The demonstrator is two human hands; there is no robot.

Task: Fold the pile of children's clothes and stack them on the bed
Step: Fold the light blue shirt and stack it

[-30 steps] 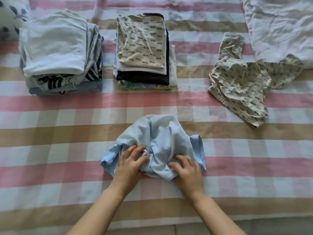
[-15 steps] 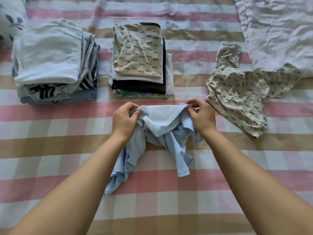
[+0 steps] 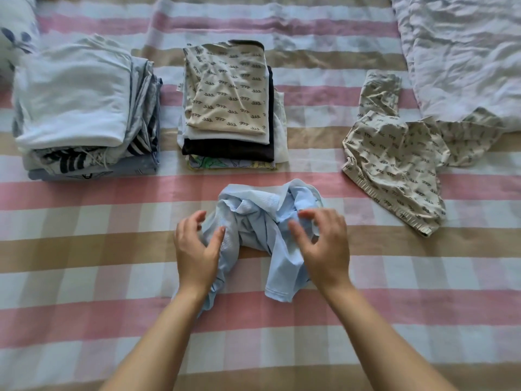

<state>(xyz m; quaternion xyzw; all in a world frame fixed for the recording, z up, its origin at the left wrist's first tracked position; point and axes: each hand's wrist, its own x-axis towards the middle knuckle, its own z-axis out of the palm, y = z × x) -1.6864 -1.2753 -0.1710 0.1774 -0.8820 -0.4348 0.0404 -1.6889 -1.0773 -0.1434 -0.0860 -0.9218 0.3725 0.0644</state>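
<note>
Both the left hand and right hand had released the blue garment onto the bed (still crumpled), fingers spread; folding remained.

The one camera rides on my head and looks forward and steeply down onto the bed, whose checked sheet fills the picture to every edge. My forearms enter from the bottom edge. My left hand and right hand sit just below the middle, close to the lens and large. The far side of the bed lies along the top, where the left stack and the middle stack look smaller. The frame cuts a pillow at the top left corner and a crumpled quilt at the top right.
</note>
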